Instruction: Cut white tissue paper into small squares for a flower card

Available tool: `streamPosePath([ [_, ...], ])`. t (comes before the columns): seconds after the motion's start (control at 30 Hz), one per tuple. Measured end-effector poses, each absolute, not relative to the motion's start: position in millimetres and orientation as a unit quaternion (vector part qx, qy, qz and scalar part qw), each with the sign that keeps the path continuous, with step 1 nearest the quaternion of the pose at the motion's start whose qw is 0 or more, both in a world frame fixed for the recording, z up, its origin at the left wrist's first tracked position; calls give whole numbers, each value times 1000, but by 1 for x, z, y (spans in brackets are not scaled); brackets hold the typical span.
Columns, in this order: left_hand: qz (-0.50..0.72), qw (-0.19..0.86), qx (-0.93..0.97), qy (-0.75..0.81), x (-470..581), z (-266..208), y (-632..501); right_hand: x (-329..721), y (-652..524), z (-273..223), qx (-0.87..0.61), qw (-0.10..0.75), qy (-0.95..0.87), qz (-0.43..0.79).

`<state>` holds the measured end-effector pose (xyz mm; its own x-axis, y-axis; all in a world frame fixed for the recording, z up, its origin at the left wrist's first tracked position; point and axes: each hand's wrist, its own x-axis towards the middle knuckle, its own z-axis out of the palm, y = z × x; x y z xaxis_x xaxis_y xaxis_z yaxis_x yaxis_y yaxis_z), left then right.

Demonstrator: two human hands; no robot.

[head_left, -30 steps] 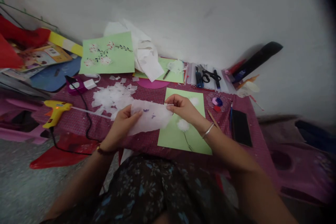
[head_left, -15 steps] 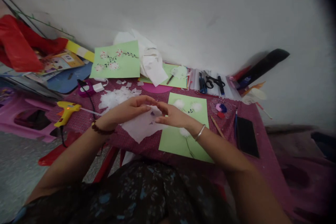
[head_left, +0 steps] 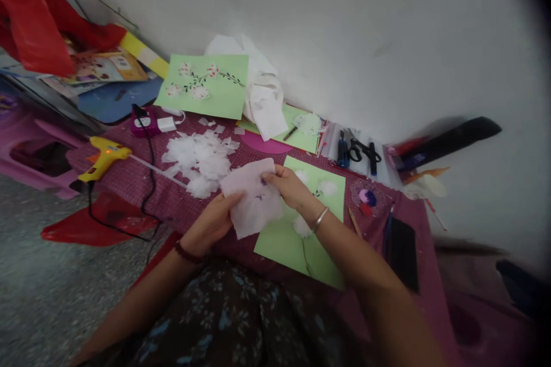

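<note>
A piece of white tissue paper [head_left: 253,215] with small purple marks is held up between my two hands. My left hand [head_left: 217,215] pinches its left edge, thumb on top. At its upper right edge, my right hand [head_left: 288,183] has its thumb and fingers closed on the sheet. Just right of it and partly under my right forearm lies a green sheet [head_left: 279,246] with white tufted flowers and a drawn stem. A heap of white paper pieces [head_left: 200,157] rests beyond my left hand.
A yellow glue gun [head_left: 105,157] with its cord sits at the table's left edge, near a purple power socket [head_left: 144,122]. At the back stands a green flower picture [head_left: 206,83]. Scissors [head_left: 359,146], a blue-red-pink lump [head_left: 367,198] and a black flat object [head_left: 402,255] lie right.
My hands have moved apart; the left has come down and toward me. The tissue paper is now lifted and stretched between them. The view has shifted and tilted.
</note>
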<state>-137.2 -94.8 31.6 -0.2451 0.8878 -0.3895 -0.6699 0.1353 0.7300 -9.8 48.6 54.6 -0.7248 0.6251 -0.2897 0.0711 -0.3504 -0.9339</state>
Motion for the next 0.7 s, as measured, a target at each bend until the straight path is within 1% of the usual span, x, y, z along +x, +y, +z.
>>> streamPosePath([
  [0.07,651,569,116,488,-137,28,-93,-5,51,54,-320,161,-554,751],
  [0.2,658,500,155,541,-141,25,-92,6,53,49,-272,76,-621,731],
  [0.3,655,490,162,551,-142,26,-91,11,56,42,-246,41,-657,711],
  [0.57,637,571,107,507,-158,36,-90,14,70,41,-240,61,-663,706],
  [0.7,609,630,126,465,-152,39,-95,16,70,46,-232,73,-682,690],
])
